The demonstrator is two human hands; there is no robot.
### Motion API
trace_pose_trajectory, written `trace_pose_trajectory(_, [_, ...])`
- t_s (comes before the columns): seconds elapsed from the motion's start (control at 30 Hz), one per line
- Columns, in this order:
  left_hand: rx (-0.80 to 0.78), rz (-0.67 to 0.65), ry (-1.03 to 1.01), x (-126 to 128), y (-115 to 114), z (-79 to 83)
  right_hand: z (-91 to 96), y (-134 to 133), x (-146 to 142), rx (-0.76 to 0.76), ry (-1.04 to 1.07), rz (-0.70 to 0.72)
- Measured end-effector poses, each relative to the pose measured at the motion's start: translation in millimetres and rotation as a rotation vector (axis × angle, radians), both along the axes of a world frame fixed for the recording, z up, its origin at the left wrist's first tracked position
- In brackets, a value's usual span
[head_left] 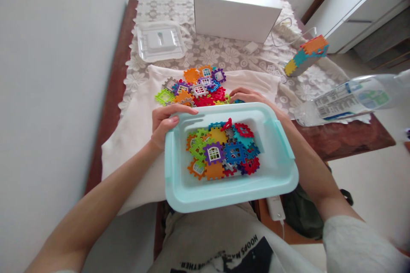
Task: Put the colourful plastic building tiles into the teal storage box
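Note:
A pale turquoise plastic bin [192, 187] rests over my lap at the table's near edge, with several coloured interlocking window tiles [224, 151] inside. My left hand [165, 123] grips the bin's far left rim, thumb on top. My right hand [245, 94] reaches past the bin's far edge, fingers curled down at the pile of loose tiles [195, 87] on the white cloth [137, 123]. What those fingers hold is hidden by the bin's rim.
A white box [235, 6] stands at the table's back, a clear lid [160, 42] to its left. An assembled tile block [307, 56] and a plastic bottle [349, 99] lie at the right. A wall runs along the left.

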State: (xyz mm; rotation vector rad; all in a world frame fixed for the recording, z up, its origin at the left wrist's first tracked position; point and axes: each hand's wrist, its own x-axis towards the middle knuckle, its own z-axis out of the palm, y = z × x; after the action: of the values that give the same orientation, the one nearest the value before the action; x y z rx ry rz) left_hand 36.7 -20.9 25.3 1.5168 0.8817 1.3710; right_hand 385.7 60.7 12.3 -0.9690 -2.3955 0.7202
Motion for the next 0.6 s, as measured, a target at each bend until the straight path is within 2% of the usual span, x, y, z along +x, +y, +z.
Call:
trace_pose_trajectory(0.17, [0.034,-0.029,-0.045,1.2,-0.2,1.4,-19.6,23.3,15.7,0.133,0.059,-0.152])
trace_pose_trajectory(0.4, [0.015,-0.034,-0.062,1.0,-1.6,1.4,-19.5,27.9,10.1,0.223,0.233,-0.376])
trace_pose_trajectory(0.5, [0.005,-0.026,-0.049,0.4,-2.3,2.1,-29.8,26.6,1.9,0.188,0.243,-0.374])
trace_pose_trajectory(0.6, [0.003,-0.028,-0.044,0.2,-2.6,2.9,-44.7,27.7,-2.6,0.114,0.157,-0.296])
